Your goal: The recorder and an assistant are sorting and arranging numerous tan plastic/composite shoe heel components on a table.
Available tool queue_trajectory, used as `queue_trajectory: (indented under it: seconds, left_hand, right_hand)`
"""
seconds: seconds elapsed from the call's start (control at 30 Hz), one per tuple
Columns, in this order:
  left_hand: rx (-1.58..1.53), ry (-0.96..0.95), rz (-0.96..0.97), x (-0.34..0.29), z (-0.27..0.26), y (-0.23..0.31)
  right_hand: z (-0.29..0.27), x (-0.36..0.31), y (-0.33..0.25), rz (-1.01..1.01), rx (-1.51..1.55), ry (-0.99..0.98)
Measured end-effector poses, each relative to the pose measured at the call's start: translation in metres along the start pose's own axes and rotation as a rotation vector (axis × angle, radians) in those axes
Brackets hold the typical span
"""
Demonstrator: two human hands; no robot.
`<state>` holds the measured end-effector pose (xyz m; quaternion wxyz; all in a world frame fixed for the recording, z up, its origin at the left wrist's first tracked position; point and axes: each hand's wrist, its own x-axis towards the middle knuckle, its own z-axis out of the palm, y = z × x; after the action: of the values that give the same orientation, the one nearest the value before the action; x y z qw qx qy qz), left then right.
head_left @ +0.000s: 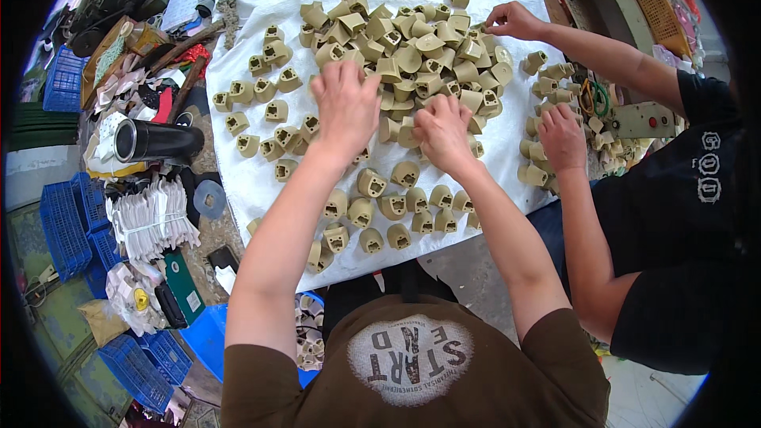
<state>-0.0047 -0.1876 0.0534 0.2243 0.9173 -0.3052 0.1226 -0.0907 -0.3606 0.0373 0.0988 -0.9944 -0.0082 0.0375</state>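
A heap of small khaki hollow blocks (416, 63), shaped like shoe heels, lies on a white cloth (246, 28) over the table. At the heap's left side my left hand (346, 103) reaches in, fingers bent down among the blocks. My right hand (444, 133) is at the heap's near edge with its fingers curled in. What either hand holds is hidden by the fingers. Loose blocks (276, 111) lie spread to the left, and several stand in rows (392, 206) nearer me, some with their holed faces showing.
To my right a co-worker's hand (519, 21) touches the heap's far right, and their other hand (563, 136) is by blocks at the cloth's right edge. A black tumbler (158, 141), a tied paper stack (154, 220) and blue baskets (65, 230) are at left.
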Motion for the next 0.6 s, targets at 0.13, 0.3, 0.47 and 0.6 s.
queue_trajectory:
  seconds: [0.13,0.3,0.47,0.6]
  left_hand:
    - [0.115,-0.056,-0.015,0.031,0.031,-0.001]
    - [0.105,-0.146,0.020,0.047,0.039,-0.008]
    - [0.070,-0.174,0.027,0.052,0.031,-0.016]
    - [-0.029,0.032,0.014,0.046,0.014,-0.021]
  right_hand:
    - [-0.018,-0.028,0.000,0.085,0.253,0.346]
    - [-0.012,-0.096,0.003,0.123,0.262,0.415]
    - [0.017,-0.138,-0.011,0.018,0.103,0.391]
    - [0.040,-0.142,-0.016,-0.063,0.011,0.447]
